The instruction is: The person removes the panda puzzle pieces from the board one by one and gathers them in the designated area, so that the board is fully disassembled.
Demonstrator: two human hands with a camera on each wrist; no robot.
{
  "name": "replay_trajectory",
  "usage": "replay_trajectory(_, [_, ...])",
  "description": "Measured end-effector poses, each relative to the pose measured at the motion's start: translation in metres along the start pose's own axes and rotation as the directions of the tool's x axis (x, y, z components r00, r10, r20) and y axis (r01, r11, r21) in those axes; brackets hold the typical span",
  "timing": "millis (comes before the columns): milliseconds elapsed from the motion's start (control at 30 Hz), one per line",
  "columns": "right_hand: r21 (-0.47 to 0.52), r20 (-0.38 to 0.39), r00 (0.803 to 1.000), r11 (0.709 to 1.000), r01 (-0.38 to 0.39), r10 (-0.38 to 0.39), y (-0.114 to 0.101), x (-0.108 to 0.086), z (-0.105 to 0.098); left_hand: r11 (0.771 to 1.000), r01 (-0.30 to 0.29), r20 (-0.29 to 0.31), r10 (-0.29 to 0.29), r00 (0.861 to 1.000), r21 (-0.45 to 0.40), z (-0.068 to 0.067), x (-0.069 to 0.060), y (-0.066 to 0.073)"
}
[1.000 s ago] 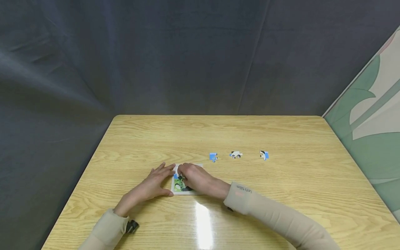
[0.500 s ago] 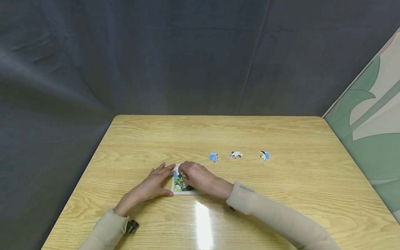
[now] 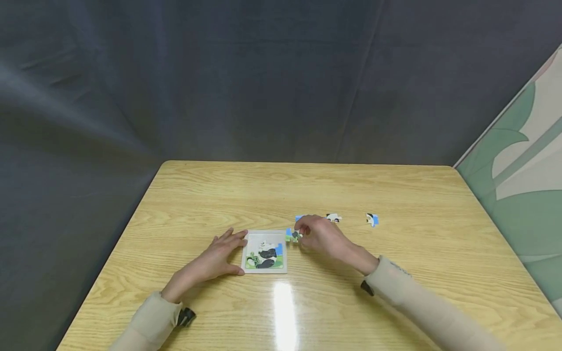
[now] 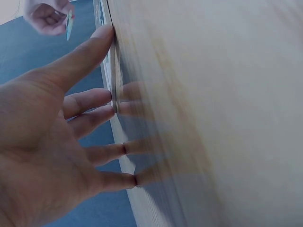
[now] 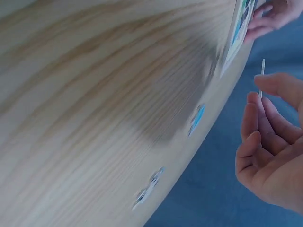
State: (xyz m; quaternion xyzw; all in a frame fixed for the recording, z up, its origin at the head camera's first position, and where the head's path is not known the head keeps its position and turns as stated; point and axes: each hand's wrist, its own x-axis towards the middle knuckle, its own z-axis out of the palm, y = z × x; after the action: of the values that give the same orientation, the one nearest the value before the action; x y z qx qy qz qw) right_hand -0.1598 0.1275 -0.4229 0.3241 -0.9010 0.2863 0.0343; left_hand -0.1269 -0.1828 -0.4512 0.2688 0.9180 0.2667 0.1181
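My left hand lies at the left side of a white puzzle tray, fingers spread and fairly straight. Its thumb and fingertips touch the tray edge and the table. Several joined pieces of a panda picture fill the lower part of the tray. To the right of the tray, my right hand pinches a green and blue puzzle piece between thumb and fingers. In the right wrist view that piece appears edge-on, raised off the table.
Behind the right hand a blue puzzle piece is partly hidden. Beside it lies a panda-face piece, and further right a blue and white piece. A dark curtain hangs behind the wooden table.
My right hand has moved right and away from over the tray, carrying a puzzle piece from its left part. The left hand has stayed in place.
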Motion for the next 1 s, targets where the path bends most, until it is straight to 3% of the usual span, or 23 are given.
replay_trajectory(267, [0.020,0.075,0.997,1.000,-0.005,0.003,0.016,-0.013,-0.006,1.000,0.003,0.002,-0.003,1.000,-0.006,0.000,0.000,0.000])
replay_trajectory(733, [0.134,0.218,0.976,0.990,-0.051,0.021,0.026,-0.017,-0.006,1.000,0.003,-0.008,-0.003,1.000,-0.006,0.000,0.000,0.002])
replay_trajectory(1000, [0.133,0.222,0.975,0.990,-0.049,0.019,0.026,-0.018,-0.004,1.000,0.009,-0.004,-0.009,1.000,-0.011,0.000,0.000,0.002])
